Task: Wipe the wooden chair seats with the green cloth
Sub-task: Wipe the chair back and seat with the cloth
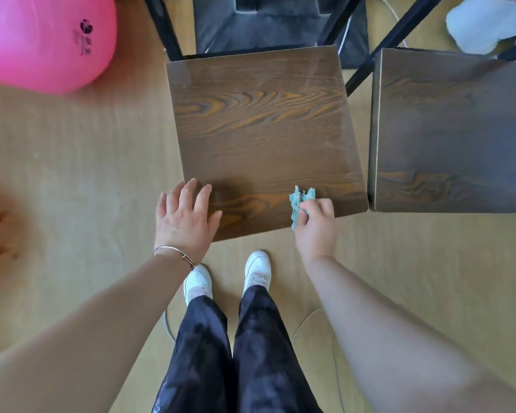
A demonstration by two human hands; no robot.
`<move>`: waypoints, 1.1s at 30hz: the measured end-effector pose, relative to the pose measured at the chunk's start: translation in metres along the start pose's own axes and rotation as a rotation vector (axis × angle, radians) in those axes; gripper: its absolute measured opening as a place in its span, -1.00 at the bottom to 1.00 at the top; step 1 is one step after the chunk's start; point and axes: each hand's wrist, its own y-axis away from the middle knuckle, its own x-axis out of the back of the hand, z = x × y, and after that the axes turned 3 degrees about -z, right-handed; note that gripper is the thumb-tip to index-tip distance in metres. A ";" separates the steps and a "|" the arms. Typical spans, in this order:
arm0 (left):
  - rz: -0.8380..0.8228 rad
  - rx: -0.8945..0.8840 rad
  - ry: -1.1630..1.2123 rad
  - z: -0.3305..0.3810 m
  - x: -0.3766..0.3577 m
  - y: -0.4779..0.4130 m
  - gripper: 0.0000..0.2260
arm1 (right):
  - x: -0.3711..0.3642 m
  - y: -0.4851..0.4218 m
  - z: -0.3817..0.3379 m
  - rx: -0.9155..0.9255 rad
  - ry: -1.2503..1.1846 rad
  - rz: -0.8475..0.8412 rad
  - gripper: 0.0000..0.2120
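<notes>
Partly hidden | green cloth (302, 199) in right hand (318, 229) | left hand (186, 219) on seat (265, 129)

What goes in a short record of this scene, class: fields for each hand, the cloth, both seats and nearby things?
middle seat: dark wood grain, directly ahead of the person
right seat: same wood, beside it across a narrow gap, no hand on it
left hand: flat and spread, resting on the middle seat's near left corner
right hand: grips the green cloth at the near right edge
green cloth: bunched, sticking out of the grip over the seat
nearby: pink ball on the floor, upper left; white shoes below the seat
</notes>
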 end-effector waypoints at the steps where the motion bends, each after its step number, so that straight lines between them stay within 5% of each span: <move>1: 0.004 0.018 0.007 -0.008 -0.001 0.002 -0.51 | -0.005 0.005 -0.009 0.019 0.001 -0.011 -0.89; 12: 0.026 0.176 0.086 -0.070 -0.004 0.036 -0.50 | -0.080 0.059 -0.118 0.318 -0.060 -0.277 -0.94; 21: -0.011 0.184 0.060 -0.078 -0.003 0.040 -0.49 | -0.047 -0.083 -0.144 0.195 -0.037 -0.175 -0.86; 29: -0.004 0.160 0.057 -0.077 -0.001 0.038 -0.50 | -0.076 0.009 -0.125 0.594 0.231 -0.466 -0.83; 33: -0.021 0.147 0.037 -0.074 0.000 0.039 -0.49 | -0.067 0.035 -0.107 0.739 0.206 -0.470 -0.88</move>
